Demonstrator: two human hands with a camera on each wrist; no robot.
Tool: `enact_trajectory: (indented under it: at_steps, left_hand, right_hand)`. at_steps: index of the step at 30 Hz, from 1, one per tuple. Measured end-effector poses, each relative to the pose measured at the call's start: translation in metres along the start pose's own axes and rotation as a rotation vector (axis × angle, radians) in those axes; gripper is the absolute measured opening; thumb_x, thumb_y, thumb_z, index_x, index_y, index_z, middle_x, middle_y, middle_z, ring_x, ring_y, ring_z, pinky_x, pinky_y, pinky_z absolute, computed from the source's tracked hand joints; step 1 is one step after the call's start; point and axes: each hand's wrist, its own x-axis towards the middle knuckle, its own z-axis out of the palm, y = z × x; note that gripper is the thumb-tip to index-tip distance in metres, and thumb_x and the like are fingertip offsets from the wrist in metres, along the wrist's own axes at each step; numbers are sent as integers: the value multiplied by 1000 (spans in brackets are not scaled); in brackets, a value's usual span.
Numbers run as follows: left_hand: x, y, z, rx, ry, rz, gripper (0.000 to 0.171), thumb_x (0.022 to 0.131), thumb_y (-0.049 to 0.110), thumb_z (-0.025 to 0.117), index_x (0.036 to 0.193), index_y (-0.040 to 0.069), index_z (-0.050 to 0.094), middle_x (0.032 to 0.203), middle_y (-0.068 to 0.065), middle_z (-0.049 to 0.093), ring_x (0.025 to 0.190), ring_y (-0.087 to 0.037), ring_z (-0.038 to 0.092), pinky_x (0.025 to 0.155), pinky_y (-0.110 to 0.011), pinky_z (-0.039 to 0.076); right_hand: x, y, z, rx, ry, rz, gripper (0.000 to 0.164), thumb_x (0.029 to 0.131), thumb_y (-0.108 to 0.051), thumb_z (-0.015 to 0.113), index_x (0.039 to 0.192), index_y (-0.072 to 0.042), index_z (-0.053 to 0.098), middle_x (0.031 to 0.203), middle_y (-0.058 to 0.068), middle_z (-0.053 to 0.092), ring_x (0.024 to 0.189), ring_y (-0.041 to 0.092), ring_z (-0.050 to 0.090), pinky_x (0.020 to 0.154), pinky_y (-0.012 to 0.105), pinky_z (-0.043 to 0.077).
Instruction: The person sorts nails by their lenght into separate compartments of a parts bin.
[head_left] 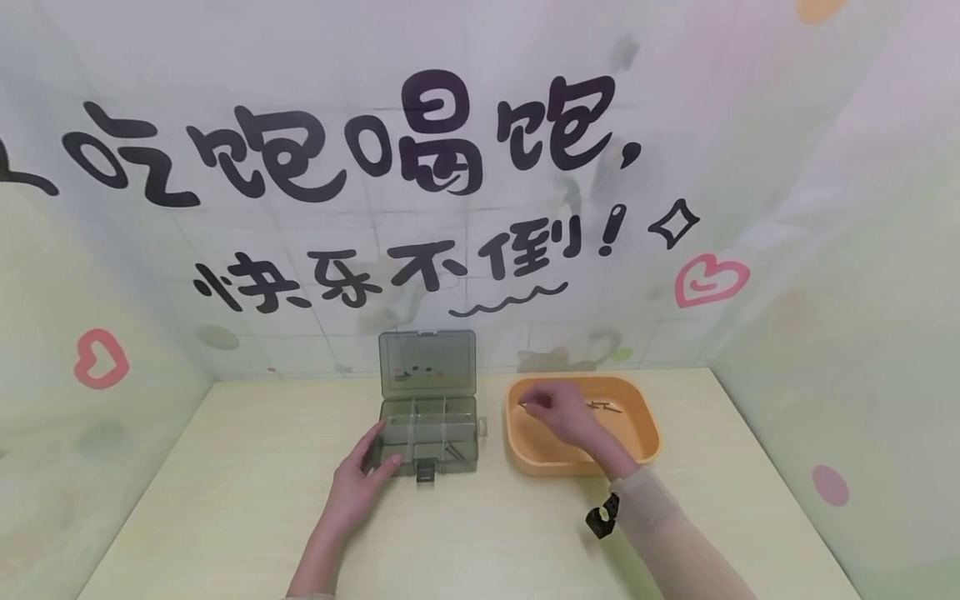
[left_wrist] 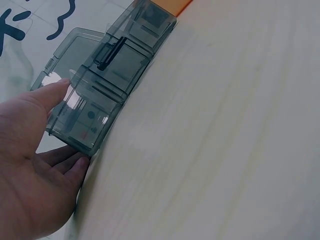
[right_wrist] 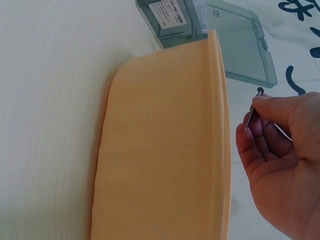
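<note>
A see-through grey compartment box (head_left: 429,432) sits on the table with its lid (head_left: 428,363) raised at the back. My left hand (head_left: 358,490) grips its left side, thumb over the front rim and fingers against the outer wall. To the box's right is an orange tub (head_left: 585,467). Above the tub's left part, my right hand (head_left: 561,412) pinches a small screw (right_wrist: 252,112) between thumb and fingertips; the screw's head points up in the right wrist view. A few screws (head_left: 453,452) lie in the box's front right compartment.
Several more screws (head_left: 603,407) lie in the tub toward its back right. A wall (head_left: 480,225) with black writing stands behind the box and tub. Side walls rise left and right of the pale table (head_left: 480,542). A black wrist camera (head_left: 602,516) hangs at my right sleeve.
</note>
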Motion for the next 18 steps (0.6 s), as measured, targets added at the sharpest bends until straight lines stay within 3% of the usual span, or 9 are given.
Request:
enact_trajectory:
  at_steps: [12, 18]
  left_hand:
    - [-2, 2, -1, -10, -6, 8, 70, 102, 28, 67, 161, 12, 32, 165, -24, 23, 149, -46, 25, 123, -51, 28]
    - [-1, 1, -1, 1, -4, 10, 72, 101, 32, 68, 161, 12, 32, 165, -25, 24, 148, -47, 27, 122, -50, 29]
  right_hand:
    - [-1, -20, 18, -10, -53, -76, 12, 94, -1, 70, 103, -4, 77, 96, 3, 73, 88, 17, 67, 80, 32, 61]
    - [-1, -30, 26, -13, -94, -92, 13, 96, -1, 67, 106, -2, 77, 98, 6, 74, 92, 22, 68, 84, 37, 61]
